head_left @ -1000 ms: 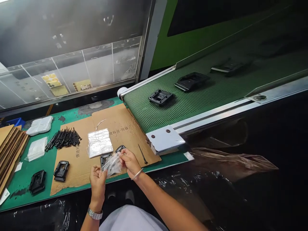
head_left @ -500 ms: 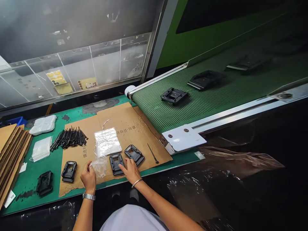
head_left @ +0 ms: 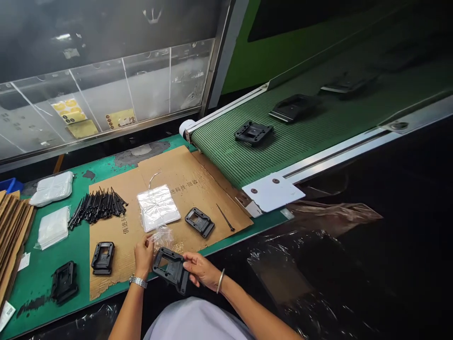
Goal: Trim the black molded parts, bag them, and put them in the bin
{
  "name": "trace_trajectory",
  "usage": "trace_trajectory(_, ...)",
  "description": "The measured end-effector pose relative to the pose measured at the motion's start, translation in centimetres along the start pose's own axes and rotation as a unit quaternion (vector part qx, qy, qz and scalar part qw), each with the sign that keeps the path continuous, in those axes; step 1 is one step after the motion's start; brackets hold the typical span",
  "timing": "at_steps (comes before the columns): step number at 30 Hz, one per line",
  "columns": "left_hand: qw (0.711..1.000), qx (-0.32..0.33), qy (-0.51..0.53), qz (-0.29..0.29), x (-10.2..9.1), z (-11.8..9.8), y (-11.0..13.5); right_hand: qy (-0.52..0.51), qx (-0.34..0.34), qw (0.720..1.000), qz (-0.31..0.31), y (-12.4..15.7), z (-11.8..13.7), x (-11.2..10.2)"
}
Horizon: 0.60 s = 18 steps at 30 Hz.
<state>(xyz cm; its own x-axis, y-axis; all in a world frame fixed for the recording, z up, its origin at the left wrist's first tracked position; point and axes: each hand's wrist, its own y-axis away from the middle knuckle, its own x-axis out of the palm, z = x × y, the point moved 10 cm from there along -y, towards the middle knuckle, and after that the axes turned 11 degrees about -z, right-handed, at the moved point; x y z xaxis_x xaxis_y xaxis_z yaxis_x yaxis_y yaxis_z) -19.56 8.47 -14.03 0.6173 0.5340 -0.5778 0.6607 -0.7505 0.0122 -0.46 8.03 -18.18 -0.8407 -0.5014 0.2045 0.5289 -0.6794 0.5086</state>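
My right hand (head_left: 202,271) grips a black plastic frame part (head_left: 171,267) by its right end, lifted just past the table's front edge. Beside it, my left hand (head_left: 144,257) pinches a thin clear plastic bag (head_left: 163,237), which spreads out behind the part. A stack of clear bags (head_left: 158,207) lies on the cardboard sheet (head_left: 145,174) beyond my hands. Another black frame part (head_left: 200,222) rests to the right of that stack, and one more such part (head_left: 102,258) lies left of my left hand. A single black screw-like rod (head_left: 225,217) sits near the right edge.
A green conveyor belt (head_left: 219,156) at the right carries several black parts. Left of the cardboard are a pile of black rods (head_left: 98,206), bundles of white bags (head_left: 54,226), another black part (head_left: 64,282) and stacked cardboard (head_left: 14,231). Dark plastic film (head_left: 297,274) hangs below the conveyor.
My right hand has picked up a black frame part from the cardboard and brought it toward me. My left hand has moved slightly right with the clear bag. The view has shifted a little.
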Motion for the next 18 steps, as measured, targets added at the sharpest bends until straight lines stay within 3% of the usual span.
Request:
trace_trajectory(4, 0.996, -0.001, 0.023, 0.088, 1.8, 1.0, 1.6, -0.032, -0.012, 0.996, -0.087, -2.4, -0.8, -0.2)
trace_trajectory(6, 0.996, -0.006, 0.006, 0.093, 1.8, 1.8, 2.7, -0.028, -0.026, 0.99, -0.134, -3.2, -1.1, -0.8)
trace_trajectory(9, 0.998, 0.005, -0.034, 0.056, 0.6, 2.1, 3.5, 0.007, -0.047, 0.983, -0.178, -3.5, -1.3, -1.1)
trace_trajectory(11, 0.993, 0.061, -0.1, 0.007, -0.3, 1.0, 3.1, 0.037, -0.063, 0.979, -0.19, -3.3, -0.9, -1.0)
trace_trajectory(13, 0.971, 0.158, -0.179, -0.015, -0.1, -1.1, 2.5, 0.063, -0.078, 0.976, -0.192, -2.9, -0.3, -0.7)
trace_trajectory(15, 0.945, 0.241, -0.222, 0.005, 1.2, -2.8, 2.1, 0.079, -0.094, 0.973, -0.195, -2.6, 0.5, -0.5)
trace_trajectory(18, 0.931, 0.295, -0.206, 0.067, 3.0, -4.4, 2.4, 0.09, -0.124, 0.966, -0.208, -2.3, 1.7, -0.4)
